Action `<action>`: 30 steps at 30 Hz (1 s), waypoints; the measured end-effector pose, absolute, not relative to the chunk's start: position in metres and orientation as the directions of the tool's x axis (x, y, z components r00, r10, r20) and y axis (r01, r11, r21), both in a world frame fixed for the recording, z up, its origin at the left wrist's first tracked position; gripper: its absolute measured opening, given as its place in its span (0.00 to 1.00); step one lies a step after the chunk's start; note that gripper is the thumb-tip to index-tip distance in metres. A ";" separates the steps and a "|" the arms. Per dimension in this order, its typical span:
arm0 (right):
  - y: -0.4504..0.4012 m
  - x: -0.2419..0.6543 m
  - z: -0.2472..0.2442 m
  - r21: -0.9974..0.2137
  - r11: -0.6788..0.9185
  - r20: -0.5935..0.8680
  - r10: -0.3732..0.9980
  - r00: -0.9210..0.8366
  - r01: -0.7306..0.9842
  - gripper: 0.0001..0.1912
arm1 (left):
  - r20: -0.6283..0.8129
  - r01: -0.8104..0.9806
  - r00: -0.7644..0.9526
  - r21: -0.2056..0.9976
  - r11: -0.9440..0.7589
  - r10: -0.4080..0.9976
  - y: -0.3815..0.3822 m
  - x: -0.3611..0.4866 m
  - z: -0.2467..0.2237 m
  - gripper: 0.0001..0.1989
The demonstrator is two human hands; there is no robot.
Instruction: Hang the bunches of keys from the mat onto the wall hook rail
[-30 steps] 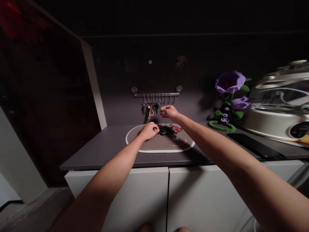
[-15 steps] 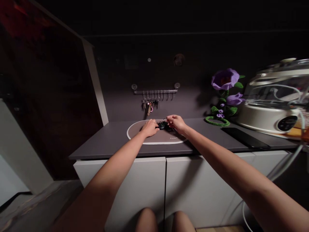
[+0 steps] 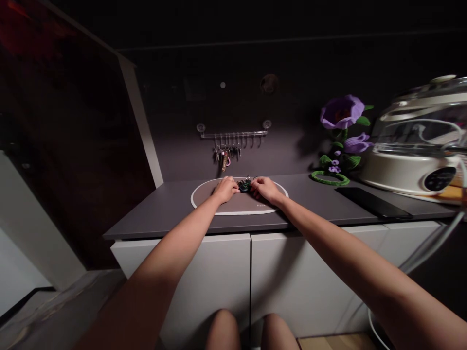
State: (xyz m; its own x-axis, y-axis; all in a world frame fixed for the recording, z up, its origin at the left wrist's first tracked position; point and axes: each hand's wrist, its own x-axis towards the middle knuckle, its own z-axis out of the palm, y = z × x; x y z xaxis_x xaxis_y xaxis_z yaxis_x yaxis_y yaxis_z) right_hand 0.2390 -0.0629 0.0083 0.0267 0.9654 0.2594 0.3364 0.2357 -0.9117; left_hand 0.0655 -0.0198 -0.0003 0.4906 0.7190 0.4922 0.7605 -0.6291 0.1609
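Curled the left hand (image 3: 225,189) partway beneath the hanging keys (image 3: 224,159), fingertips at the near-left edge of the dark key bunch (image 3: 244,186) on the oval mat (image 3: 203,196); bent the right hand (image 3: 266,189) loosely at its right. Could not tell either grip.

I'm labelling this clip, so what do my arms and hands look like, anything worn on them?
Your left arm and right arm show no sleeves, watch or bracelet. Left hand and right hand are ungloved; any ring is too small to tell.
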 end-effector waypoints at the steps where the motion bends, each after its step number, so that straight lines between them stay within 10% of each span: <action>1: -0.063 0.239 0.008 -0.911 0.233 0.260 0.965 0.036 0.340 0.06 | 0.497 0.770 0.479 0.158 -0.618 0.724 -0.020 0.065 0.000 0.07; 17: -0.061 0.239 0.010 -0.935 0.184 0.224 0.969 0.102 0.303 0.05 | 0.474 0.959 0.153 0.143 -0.247 0.867 -0.021 0.041 0.007 0.13; 30: -0.055 0.240 0.012 -0.979 0.185 0.196 0.968 0.154 0.083 0.05 | 0.528 0.901 -0.133 0.417 -0.120 0.839 -0.011 0.022 0.011 0.13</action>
State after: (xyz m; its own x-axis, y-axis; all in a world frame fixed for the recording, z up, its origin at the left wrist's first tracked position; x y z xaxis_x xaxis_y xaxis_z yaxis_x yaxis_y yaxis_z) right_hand 0.2403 -0.0549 0.0116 0.1539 0.9684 0.1960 0.0831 0.1850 -0.9792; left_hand 0.0219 -0.0109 0.0108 -0.1327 0.8390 0.5278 0.9011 -0.1196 0.4167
